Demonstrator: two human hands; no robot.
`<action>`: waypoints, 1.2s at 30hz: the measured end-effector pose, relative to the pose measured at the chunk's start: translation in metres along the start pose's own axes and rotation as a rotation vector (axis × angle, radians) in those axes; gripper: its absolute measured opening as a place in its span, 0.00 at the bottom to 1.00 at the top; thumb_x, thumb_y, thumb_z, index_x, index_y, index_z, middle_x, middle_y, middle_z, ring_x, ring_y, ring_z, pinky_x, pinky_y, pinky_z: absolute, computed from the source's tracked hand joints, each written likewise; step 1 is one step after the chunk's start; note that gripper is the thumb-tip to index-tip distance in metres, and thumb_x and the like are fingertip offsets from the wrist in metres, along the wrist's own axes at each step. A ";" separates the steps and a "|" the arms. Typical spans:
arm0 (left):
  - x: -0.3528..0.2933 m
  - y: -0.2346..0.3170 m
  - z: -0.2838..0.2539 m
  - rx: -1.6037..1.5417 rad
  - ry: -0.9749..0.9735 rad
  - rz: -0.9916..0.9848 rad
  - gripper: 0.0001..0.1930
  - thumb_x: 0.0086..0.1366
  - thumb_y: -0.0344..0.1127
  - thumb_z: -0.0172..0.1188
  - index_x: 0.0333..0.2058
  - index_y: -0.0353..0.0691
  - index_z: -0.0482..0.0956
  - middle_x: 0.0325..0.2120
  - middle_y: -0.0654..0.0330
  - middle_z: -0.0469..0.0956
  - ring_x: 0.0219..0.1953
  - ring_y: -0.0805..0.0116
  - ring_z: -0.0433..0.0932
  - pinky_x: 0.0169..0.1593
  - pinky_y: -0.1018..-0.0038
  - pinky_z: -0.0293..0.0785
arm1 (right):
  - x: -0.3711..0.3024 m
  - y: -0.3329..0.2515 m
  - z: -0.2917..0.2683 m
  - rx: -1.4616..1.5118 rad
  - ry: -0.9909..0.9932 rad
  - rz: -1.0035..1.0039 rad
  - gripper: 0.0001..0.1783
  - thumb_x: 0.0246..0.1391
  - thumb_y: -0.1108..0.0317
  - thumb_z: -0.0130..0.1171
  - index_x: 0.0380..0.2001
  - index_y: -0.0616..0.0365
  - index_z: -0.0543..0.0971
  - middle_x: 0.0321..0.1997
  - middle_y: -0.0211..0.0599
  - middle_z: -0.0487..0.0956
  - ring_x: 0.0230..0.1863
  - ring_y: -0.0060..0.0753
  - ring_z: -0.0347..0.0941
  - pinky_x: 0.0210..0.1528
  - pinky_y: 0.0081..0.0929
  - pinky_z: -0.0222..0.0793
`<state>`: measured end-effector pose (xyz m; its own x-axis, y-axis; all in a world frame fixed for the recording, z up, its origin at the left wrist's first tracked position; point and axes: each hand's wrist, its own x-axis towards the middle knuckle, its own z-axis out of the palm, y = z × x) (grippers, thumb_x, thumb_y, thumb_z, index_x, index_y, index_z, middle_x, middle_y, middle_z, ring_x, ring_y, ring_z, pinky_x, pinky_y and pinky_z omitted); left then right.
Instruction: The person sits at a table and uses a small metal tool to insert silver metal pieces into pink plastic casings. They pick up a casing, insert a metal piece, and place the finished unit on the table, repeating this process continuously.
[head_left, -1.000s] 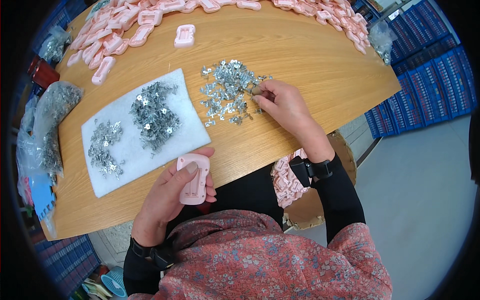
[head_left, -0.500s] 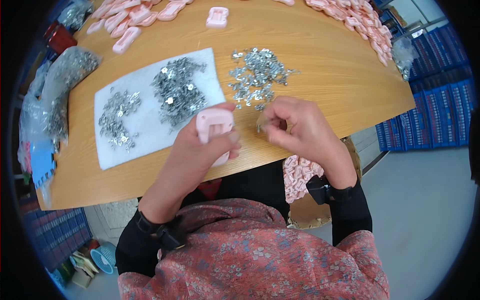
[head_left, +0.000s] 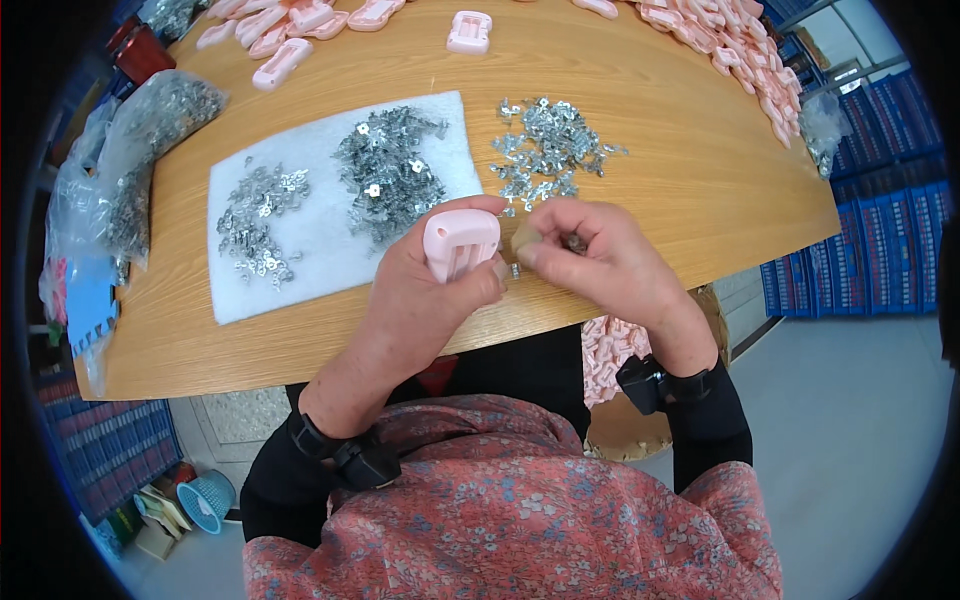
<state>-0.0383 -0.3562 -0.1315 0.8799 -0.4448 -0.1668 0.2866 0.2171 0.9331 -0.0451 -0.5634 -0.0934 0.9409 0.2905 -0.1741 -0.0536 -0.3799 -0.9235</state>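
Observation:
My left hand (head_left: 415, 290) is closed round a pink plastic housing (head_left: 460, 235), its slotted recess facing up and the thumb on its lower right edge. Just right of it, my right hand (head_left: 600, 250) is closed in a pinch, with a small metal piece (head_left: 515, 270) showing under the fingertips. More metal shows in the curled fingers; how much, I cannot tell. Beyond the right hand lies a heap of small silver metal pieces (head_left: 550, 140). On a white foam sheet (head_left: 320, 230) to the left are a larger pile (head_left: 390, 180) and a looser one (head_left: 260, 215).
Pink housings are heaped at the far left (head_left: 300, 20) and far right (head_left: 720, 45), with a single housing (head_left: 470, 32) between. Clear bags of metal parts (head_left: 165, 120) line the left edge. Below the table's front edge, a container (head_left: 625, 430) holds more pink housings (head_left: 612, 350).
The pink housing has tilted and turned in my left hand, and that hand has moved slightly right. My right hand stays close beside it, still pinching. The whole view has shifted a little.

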 end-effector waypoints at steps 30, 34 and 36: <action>0.002 -0.011 0.001 -0.300 0.044 -0.069 0.25 0.63 0.28 0.64 0.59 0.36 0.68 0.38 0.59 0.77 0.37 0.73 0.79 0.39 0.75 0.82 | -0.009 0.016 0.031 0.413 0.089 0.103 0.10 0.61 0.68 0.60 0.41 0.63 0.78 0.36 0.27 0.81 0.37 0.12 0.73 0.43 0.15 0.69; 0.003 -0.012 0.000 -0.316 0.044 -0.090 0.25 0.64 0.27 0.63 0.59 0.36 0.68 0.38 0.59 0.77 0.36 0.73 0.79 0.38 0.75 0.82 | -0.009 0.021 0.034 0.435 0.097 0.111 0.10 0.61 0.68 0.59 0.42 0.63 0.78 0.37 0.27 0.81 0.37 0.12 0.72 0.43 0.16 0.68; 0.002 -0.011 0.000 -0.309 0.052 -0.099 0.25 0.64 0.27 0.63 0.59 0.36 0.68 0.38 0.59 0.77 0.36 0.73 0.79 0.38 0.75 0.82 | -0.009 0.022 0.036 0.431 0.118 0.104 0.10 0.61 0.69 0.59 0.41 0.63 0.77 0.37 0.27 0.80 0.37 0.12 0.72 0.43 0.16 0.68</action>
<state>-0.0396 -0.3594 -0.1424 0.8581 -0.4335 -0.2751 0.4659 0.4322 0.7721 -0.0669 -0.5428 -0.1246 0.9535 0.1582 -0.2565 -0.2607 0.0058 -0.9654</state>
